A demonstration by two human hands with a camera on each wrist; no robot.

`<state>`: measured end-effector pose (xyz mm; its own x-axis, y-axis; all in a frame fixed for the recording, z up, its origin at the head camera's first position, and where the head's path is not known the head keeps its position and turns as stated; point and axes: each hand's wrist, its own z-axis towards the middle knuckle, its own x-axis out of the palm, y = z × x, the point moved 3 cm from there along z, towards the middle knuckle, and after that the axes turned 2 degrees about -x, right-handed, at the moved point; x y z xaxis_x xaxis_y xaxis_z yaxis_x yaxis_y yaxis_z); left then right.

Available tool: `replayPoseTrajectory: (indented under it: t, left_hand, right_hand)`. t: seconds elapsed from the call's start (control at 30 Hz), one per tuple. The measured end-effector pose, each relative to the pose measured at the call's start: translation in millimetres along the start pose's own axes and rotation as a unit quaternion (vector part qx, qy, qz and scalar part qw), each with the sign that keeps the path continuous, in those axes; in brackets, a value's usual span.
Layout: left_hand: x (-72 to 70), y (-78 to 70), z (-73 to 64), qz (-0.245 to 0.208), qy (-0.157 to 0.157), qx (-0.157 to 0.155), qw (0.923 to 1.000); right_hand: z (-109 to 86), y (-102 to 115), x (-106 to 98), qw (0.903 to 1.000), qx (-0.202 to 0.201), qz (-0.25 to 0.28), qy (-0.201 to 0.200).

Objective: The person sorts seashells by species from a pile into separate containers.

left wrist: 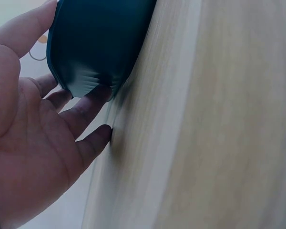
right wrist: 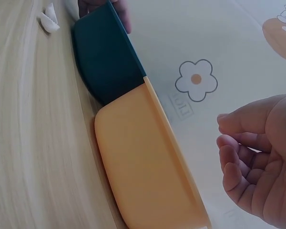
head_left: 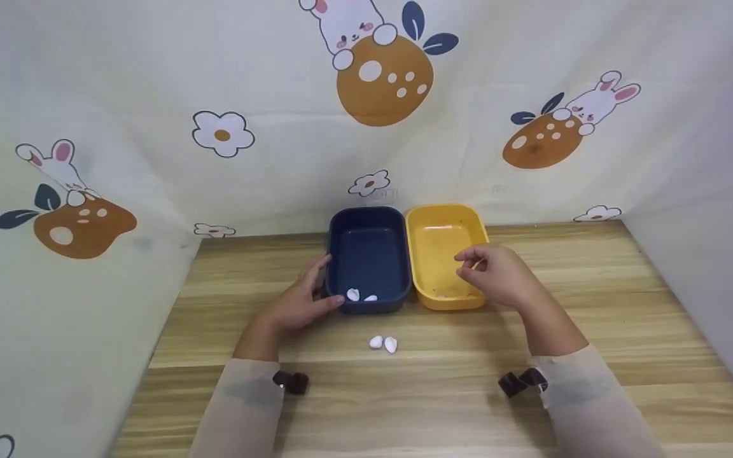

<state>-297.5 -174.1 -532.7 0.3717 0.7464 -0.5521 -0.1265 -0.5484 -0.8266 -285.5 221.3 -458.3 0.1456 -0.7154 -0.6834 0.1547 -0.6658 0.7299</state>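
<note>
My left hand [head_left: 301, 302] rests at the near left corner of the dark blue plastic box [head_left: 369, 254]. Its thumb lies at the rim and its spread fingers [left wrist: 88, 109] touch the outer wall. Two small white shells [head_left: 353, 294] lie inside that box at the near end. Over the right side of the yellow box [head_left: 446, 305] hovers my right hand [head_left: 499, 273], its fingers loosely bent and a gap between thumb and fingers [right wrist: 232, 176]. Nothing shows in its grasp. Two more white shells [head_left: 390, 345] lie on the table in front of the blue box.
Both boxes stand side by side on the wood-grain table [head_left: 404, 407], near its back edge. A pale cloth [head_left: 277, 172] printed with rabbits and flowers hangs behind and at both sides. Tiny specks at the yellow box's near end are too small to identify.
</note>
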Motion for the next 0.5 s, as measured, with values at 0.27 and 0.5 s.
replayPoseTrajectory:
  t: [0.27,0.5]
  left_hand:
    - [0.5,0.8,0.5,-0.001,0.003,-0.004,1.0]
    - [-0.7,0.6,0.2,0.003,0.0,-0.01,0.9999]
  right_hand:
    - [-4.0,14.7,21.1,0.9993,-0.018,0.011,0.029]
    - [-7.7,32.5,46.9,0.9963,-0.051,0.027,0.064]
